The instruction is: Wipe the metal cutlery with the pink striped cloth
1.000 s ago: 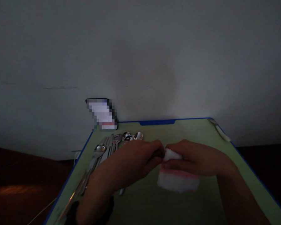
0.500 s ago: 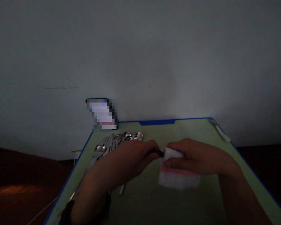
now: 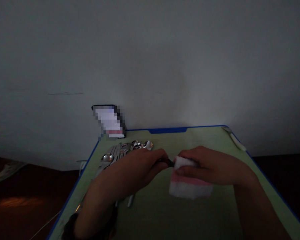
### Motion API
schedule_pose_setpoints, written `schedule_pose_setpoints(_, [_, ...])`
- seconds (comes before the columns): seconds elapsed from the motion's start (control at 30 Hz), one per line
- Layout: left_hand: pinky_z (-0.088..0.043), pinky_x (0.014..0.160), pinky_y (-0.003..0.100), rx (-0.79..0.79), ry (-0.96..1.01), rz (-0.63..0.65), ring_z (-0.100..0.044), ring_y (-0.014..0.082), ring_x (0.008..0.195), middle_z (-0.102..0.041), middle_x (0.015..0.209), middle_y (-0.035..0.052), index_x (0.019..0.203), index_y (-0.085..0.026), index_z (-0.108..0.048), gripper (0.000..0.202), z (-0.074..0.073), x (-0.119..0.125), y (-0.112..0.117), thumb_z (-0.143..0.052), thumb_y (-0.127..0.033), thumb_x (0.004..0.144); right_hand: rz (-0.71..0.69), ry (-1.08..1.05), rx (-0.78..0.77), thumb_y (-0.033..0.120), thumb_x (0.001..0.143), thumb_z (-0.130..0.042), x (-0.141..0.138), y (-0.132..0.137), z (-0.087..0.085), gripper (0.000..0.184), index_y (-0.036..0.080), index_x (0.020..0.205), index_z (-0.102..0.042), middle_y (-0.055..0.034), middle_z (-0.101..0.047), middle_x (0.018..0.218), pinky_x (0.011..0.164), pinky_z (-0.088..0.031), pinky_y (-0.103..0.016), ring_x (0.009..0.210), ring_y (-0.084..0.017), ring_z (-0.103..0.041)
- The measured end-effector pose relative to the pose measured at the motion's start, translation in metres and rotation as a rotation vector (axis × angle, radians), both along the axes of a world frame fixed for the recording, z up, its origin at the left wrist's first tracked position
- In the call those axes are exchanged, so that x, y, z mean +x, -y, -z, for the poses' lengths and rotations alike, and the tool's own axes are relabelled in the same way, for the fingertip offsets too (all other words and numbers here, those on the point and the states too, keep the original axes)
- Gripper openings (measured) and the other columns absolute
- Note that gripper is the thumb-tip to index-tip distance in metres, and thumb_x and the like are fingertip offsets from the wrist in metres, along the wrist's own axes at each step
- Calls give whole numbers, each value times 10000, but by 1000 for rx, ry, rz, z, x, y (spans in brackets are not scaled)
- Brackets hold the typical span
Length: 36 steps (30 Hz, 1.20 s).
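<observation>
My left hand (image 3: pixel 153 165) is closed in a pinch on a thin dark utensil (image 3: pixel 169 163), whose kind I cannot make out. The utensil's far end disappears into a white and pink cloth (image 3: pixel 191 191). My right hand (image 3: pixel 202 165) is closed on this cloth, thumb below and fingers above, folding it around the utensil. Both hands are just above the table, close together. Left of them, partly covered by my left forearm, lie several shiny metal spoons (image 3: pixel 148 145) and other long metal cutlery (image 3: pixel 116 151).
The green table (image 3: pixel 165 216) has a blue edge and stands against a grey wall (image 3: pixel 150 66). A phone (image 3: pixel 108 120) leans at its back left corner. At the back right lies a utensil with a white handle (image 3: pixel 238 142). A shoe (image 3: pixel 8 171) shows on the dark floor at left.
A person's shoe has come into view at the far left. My hands keep the same grips; the cloth and right hand have shifted very slightly upward.
</observation>
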<state>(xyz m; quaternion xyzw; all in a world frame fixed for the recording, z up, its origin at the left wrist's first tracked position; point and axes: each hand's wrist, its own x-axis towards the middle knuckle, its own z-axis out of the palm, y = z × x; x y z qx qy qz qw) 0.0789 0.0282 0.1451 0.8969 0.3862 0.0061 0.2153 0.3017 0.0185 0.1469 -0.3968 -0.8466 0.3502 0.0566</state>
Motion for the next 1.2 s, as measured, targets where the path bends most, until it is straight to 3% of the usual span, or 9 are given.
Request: schedule_pose_setpoints(1.2, [-412, 694, 274, -12, 7, -7, -572, 168, 805, -612, 847, 8, 1013, -263, -558, 238, 2, -1, -1, -346, -320, 921, 6, -9, 1, 458, 853, -469, 1, 0, 2, 296, 187, 870, -586, -4, -601, 737, 582, -332, -235, 689, -124, -531])
